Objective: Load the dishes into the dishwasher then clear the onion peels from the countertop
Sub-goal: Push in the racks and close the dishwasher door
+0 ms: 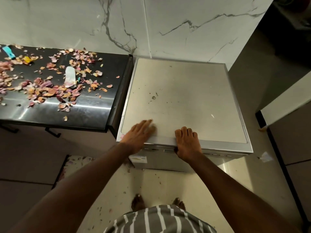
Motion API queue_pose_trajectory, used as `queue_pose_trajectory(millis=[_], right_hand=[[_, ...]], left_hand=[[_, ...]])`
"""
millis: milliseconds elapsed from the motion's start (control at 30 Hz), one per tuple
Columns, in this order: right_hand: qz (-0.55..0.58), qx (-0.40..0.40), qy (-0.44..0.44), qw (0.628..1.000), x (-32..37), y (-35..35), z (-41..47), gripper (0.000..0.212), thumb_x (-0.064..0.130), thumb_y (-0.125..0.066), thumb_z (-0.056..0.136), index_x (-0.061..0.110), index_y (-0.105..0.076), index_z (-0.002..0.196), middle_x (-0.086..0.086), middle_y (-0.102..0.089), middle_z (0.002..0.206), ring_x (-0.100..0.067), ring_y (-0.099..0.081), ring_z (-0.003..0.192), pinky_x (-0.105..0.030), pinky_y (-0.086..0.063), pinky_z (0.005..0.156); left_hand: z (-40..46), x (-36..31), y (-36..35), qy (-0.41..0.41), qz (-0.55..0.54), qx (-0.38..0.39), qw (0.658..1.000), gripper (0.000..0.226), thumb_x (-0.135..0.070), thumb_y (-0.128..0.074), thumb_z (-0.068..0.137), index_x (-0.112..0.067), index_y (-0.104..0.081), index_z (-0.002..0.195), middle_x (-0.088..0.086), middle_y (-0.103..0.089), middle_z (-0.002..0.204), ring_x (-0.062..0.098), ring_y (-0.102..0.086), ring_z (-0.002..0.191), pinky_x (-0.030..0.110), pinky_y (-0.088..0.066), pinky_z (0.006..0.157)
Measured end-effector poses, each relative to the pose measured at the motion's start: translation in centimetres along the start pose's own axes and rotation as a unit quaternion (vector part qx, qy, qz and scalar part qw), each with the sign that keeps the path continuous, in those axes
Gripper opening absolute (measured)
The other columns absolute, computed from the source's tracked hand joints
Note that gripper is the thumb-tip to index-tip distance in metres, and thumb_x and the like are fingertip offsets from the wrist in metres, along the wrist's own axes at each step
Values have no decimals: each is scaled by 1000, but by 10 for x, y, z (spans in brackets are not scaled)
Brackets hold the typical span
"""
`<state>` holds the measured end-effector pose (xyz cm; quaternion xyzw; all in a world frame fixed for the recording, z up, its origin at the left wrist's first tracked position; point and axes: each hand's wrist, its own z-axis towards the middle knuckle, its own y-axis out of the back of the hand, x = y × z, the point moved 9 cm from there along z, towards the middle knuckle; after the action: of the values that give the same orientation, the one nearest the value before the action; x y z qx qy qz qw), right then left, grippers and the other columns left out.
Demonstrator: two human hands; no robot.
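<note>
A: Well, the dishwasher (183, 101) sits mid-frame, its pale flat top bare but for a few dark specks, its door shut, so whatever is inside cannot be seen.

B: And the hands?

A: The right hand (187, 142) is at the front edge of the top, fingers (184, 132) curled over the lip and the thumb tucked under it — a closed grip on that edge. The left hand (140, 133) lies just beside it, to its left in the frame, flat and spread on the top, palm down, blurred, gripping nothing.

B: The peels?

A: The onion peels (50, 84) are scattered thick across the black desk (94, 110) at the left of the frame, touching the dishwasher's side. Among them lie a whitish wrapper (69, 76), a small yellow piece (27, 59) and a teal piece (8, 51) at the upper left.

B: Below?

A: Bare feet (138, 201) on a speckled floor (168, 184), with a striped shirt (159, 221) at the bottom edge.
</note>
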<state>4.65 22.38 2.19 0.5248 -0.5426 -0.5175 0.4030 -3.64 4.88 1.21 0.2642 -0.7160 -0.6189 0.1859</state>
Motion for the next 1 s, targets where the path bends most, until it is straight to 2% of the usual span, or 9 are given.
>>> queue_pose_trajectory(millis=[67,133,167,233,367,600,833,1000], right_hand=[[15,12,4,1000,2,-5,-3,91,46,-84,68,18,-34,138,-14,-32,145,-35,-41,124,-46,-42,101],[39,37,11,998,6,-13,-6,111,46,-85,70,20,-18,155,-16,-7,166,-40,-18,150,-52,-28,117],[50,47,11,998,8,-16,-7,118,46,-84,73,22,-9,160,-15,5,170,-39,-5,156,-52,-21,121],[58,54,4,997,9,-19,-6,125,44,-83,77,23,6,163,-14,18,170,-37,9,158,-53,-14,124],[59,66,3,996,9,-27,-9,135,45,-82,79,22,22,162,-12,35,166,-35,24,156,-54,-5,126],[53,69,9,996,9,-32,-12,136,49,-79,82,21,28,160,-13,40,164,-35,28,155,-54,-1,125],[48,62,5,997,9,-34,-11,132,52,-76,83,20,27,160,-14,40,163,-36,27,155,-55,-4,126],[53,58,2,997,9,-35,-10,131,53,-74,83,21,26,160,-13,38,164,-35,27,155,-55,-3,126]], left_hand=[[-13,30,-5,54,23,8,998,125,-3,-72,83,-30,22,162,5,28,169,28,21,157,47,-2,130],[-21,40,-10,55,29,14,998,127,-3,-71,83,-31,26,160,4,31,168,24,25,156,40,9,126],[-24,41,-12,52,25,16,998,127,-4,-72,83,-31,26,160,4,31,168,23,26,155,38,12,124],[-25,39,-14,53,22,6,998,128,-5,-72,83,-30,26,160,5,29,169,23,25,156,38,12,125],[-26,37,-19,62,19,-5,998,126,-10,-73,85,-30,26,160,7,25,170,24,22,157,43,3,130],[-26,39,-21,40,29,-1,999,124,-5,-71,84,-25,24,161,7,25,170,23,23,157,41,8,127],[-28,40,-22,33,11,-18,999,123,-13,-75,81,-28,15,164,3,17,173,22,16,159,40,1,129],[-28,40,-24,44,2,-19,999,121,-13,-73,83,-31,16,164,1,18,173,22,17,159,42,-1,130]])
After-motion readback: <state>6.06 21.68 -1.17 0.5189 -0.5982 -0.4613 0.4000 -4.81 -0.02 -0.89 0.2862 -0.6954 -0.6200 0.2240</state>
